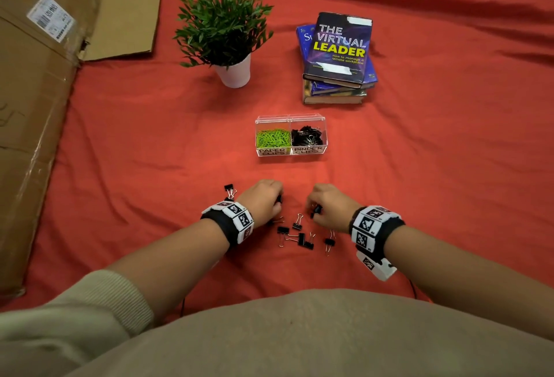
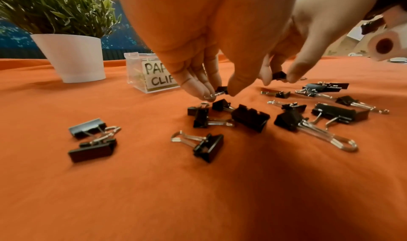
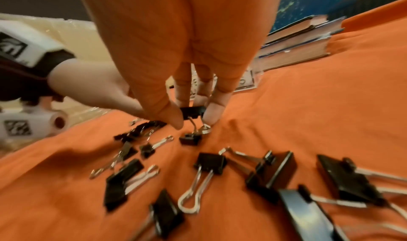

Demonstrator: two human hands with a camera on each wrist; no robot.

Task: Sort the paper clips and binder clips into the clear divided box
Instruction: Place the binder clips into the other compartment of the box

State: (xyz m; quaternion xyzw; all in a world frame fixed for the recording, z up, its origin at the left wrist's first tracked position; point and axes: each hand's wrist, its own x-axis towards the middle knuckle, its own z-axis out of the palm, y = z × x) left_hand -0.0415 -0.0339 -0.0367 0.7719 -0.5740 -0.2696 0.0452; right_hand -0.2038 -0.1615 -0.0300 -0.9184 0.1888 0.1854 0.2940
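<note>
Two small binder clips are in your grasp. Your left hand (image 2: 204, 41) pinches one binder clip (image 2: 220, 90) at its fingertips, wire handles pointing left, just above the red cloth (image 1: 150, 143). Your right hand (image 3: 176, 44) pinches another clip (image 3: 193, 111), its black body level between thumb and finger, handles hanging down. Loose binder clips (image 1: 302, 237) lie between your wrists. Beyond them sits the clear divided box (image 1: 290, 120), green paper clips (image 1: 272, 138) in its left half.
</note>
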